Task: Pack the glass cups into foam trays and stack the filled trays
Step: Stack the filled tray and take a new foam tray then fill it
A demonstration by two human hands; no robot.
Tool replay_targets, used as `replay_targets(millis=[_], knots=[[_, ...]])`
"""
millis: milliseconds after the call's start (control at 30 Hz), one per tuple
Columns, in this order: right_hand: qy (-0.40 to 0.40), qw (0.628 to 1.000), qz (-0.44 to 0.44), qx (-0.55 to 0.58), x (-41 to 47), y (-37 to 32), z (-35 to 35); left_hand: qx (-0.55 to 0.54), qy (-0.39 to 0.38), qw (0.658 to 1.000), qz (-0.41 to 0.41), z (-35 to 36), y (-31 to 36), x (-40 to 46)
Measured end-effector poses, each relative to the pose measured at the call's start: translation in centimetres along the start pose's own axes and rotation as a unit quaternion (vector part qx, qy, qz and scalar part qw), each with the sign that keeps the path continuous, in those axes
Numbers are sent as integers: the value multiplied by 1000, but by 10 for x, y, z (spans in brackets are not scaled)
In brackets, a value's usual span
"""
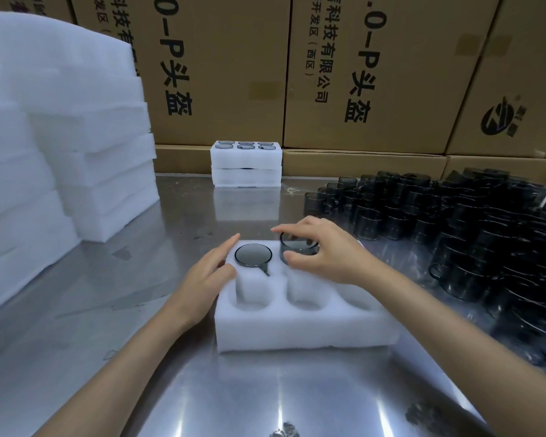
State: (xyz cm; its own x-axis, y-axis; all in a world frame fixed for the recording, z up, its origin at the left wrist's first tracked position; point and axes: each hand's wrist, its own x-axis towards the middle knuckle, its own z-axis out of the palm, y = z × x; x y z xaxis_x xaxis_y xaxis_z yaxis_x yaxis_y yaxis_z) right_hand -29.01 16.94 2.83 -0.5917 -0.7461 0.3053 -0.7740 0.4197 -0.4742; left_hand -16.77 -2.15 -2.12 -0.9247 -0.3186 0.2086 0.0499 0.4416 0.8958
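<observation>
Right hand [323, 252] gripping a smoked-glass cup [298, 247], half-seated in the foam tray [300, 326] at mid-table, far row. Left hand [207, 279], fingers straight, pressing the tray's left edge beside a seated cup [252, 254].

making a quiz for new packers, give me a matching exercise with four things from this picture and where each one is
Things:
1. seated cup
2. right hand
3. filled trays
4. loose cups

Places:
A. stacked at the back, against the boxes
B. in the tray's far left hole
C. crowded on the right side of the table
D. gripping a cup over the far middle hole

Pairs: 1-B, 2-D, 3-A, 4-C
</observation>
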Motion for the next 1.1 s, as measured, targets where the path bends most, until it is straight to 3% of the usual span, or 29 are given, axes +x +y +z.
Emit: replay_targets(millis=[200, 400, 533, 667, 767, 967, 1033, 1100], knots=[[4, 999, 8, -48, -4, 1, -1, 37, -1, 999, 18, -1, 3, -2], [36, 997, 39, -59, -22, 7, -12, 108, 4, 980, 165, -4, 33, -7], [53, 996, 23, -71, -37, 10, -16, 257, -57, 937, 230, 7, 51, -12], [-2, 991, 22, -134, -39, 7, -13, 369, -107, 898, 216, 9, 51, -13], [-59, 983, 33, -172, -39, 3, -12, 369, -145, 902, 169, 10, 49, -11], [-78, 982, 34, -166, -41, 3, -11, 307, -145, 928, 151, 11, 45, -11], [-45, 996, 42, -68, -40, 7, -12, 282, -139, 937, 152, 13, 43, -13], [66, 995, 46, 56, -36, 18, -15, 255, -123, 947, 153, 15, 43, -14]])
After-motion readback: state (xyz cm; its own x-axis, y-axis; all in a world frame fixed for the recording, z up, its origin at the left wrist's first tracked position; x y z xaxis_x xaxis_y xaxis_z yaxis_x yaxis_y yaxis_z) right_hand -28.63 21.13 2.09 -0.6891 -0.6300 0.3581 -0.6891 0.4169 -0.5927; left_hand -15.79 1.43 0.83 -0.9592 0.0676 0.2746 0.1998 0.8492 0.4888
